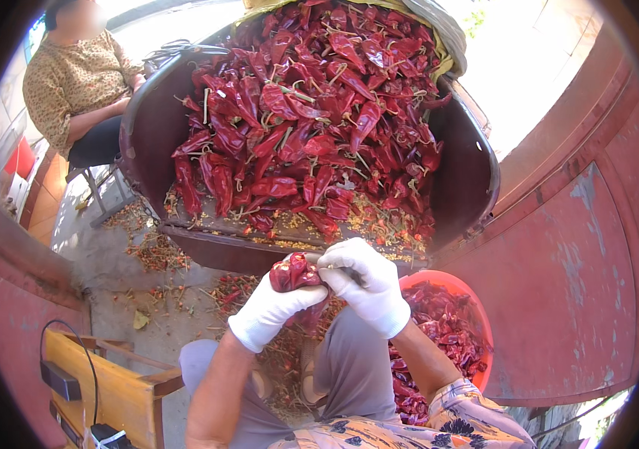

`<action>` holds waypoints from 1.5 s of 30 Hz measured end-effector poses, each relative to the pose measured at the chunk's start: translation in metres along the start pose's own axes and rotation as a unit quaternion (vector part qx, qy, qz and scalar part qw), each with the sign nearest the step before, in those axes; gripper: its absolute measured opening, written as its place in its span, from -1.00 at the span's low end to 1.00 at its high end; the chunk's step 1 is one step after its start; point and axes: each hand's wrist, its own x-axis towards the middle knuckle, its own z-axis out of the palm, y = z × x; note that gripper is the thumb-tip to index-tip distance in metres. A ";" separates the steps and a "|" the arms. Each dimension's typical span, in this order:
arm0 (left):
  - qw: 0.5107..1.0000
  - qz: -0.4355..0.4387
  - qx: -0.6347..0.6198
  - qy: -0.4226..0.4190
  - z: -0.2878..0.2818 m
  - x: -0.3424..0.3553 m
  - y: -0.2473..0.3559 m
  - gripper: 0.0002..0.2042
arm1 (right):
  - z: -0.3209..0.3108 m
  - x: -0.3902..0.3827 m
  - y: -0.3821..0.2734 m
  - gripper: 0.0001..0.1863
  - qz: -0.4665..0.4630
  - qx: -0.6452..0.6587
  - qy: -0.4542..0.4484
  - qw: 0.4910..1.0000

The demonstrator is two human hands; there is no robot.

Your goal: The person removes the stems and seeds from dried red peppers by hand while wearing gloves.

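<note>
Wrinkled, glossy dried red chili peppers (294, 274) are gripped in my left hand (268, 313), which wears a white glove. Pale spots show at their upper ends. My right hand (368, 283), gloved in white as well, is pinched closed against the right side of these peppers. Whatever its fingertips hold is too small to make out. Just beyond both hands, a large heap of dried red chili peppers (319, 97) fills a dark red metal cart bed (156, 120). Yellow seeds and stem bits lie along its near edge.
An orange-red tub (488, 329) of dark red pepper pieces stands beside my right leg. A wooden stool (121, 389) with a black device and cable is at lower left. Stems litter the ground (147, 299). Another person (83, 82) sits at far left. Red metal panels (566, 292) flank me.
</note>
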 end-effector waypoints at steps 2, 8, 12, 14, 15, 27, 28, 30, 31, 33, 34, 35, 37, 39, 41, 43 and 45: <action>0.999 -0.036 -0.003 -0.011 -0.001 -0.002 0.001 -0.77 | -0.001 -0.004 -0.001 -0.89 0.117 0.092 0.002 0.989; 0.998 -0.042 -0.043 -0.010 -0.003 -0.004 -0.004 -0.78 | 0.000 -0.009 -0.016 -0.87 0.377 0.404 0.033 0.833; 0.996 -0.058 -0.067 -0.011 -0.003 -0.008 -0.001 -0.81 | -0.002 -0.014 -0.017 -0.86 0.396 0.506 0.016 0.766; 0.995 -0.063 -0.081 -0.011 -0.006 -0.006 -0.006 -0.81 | -0.002 -0.017 -0.014 -0.86 0.405 0.528 0.016 0.746; 0.994 -0.067 -0.088 -0.010 -0.006 -0.006 -0.008 -0.80 | -0.002 -0.017 -0.014 -0.86 0.403 0.546 0.012 0.734; 0.991 -0.119 0.047 -0.041 0.027 0.009 -0.032 -0.64 | -0.080 -0.008 -0.029 -0.79 0.209 0.372 0.216 0.878; 0.981 -0.155 0.092 -0.069 0.042 0.011 -0.045 -0.53 | -0.088 -0.004 -0.039 -0.79 0.217 0.317 0.227 0.895; 0.960 0.016 0.226 -0.163 0.064 0.007 -0.114 -0.20 | -0.092 0.005 -0.050 -0.78 0.213 0.268 0.219 0.913; 0.928 0.046 0.316 -0.191 0.079 0.002 -0.123 -0.08 | -0.094 0.005 -0.050 -0.77 0.208 0.256 0.213 0.919; 0.894 0.076 0.377 -0.230 0.091 0.003 -0.123 0.10 | -0.083 0.005 -0.059 -0.74 0.250 0.182 0.168 0.936; 0.907 0.048 0.354 -0.223 0.091 0.007 -0.110 -0.04 | -0.079 0.007 -0.063 -0.73 0.268 0.146 0.149 0.941; 0.900 0.015 0.360 -0.246 0.087 0.012 -0.091 -0.15 | -0.078 0.006 -0.046 -0.72 0.168 0.104 -0.001 0.980; 0.921 -0.016 0.306 -0.239 0.065 0.009 -0.091 -0.49 | -0.062 0.011 -0.033 -0.70 0.184 0.086 -0.197 0.959; 0.941 -0.046 0.258 -0.213 0.060 0.004 -0.091 -0.54 | -0.052 0.030 0.005 -0.71 0.116 -0.068 -0.134 0.982; 0.945 -0.061 0.243 -0.211 0.059 0.004 -0.092 -0.61 | -0.044 0.038 0.060 -0.71 0.054 -0.244 -0.045 0.967; 0.953 -0.051 0.250 -0.165 0.056 0.010 -0.081 -0.63 | -0.036 0.045 0.074 -0.69 0.104 -0.377 -0.027 0.920; 0.971 -0.025 0.217 -0.094 0.050 0.016 -0.077 -0.68 | -0.029 0.048 0.089 -0.74 0.109 -0.383 -0.036 0.917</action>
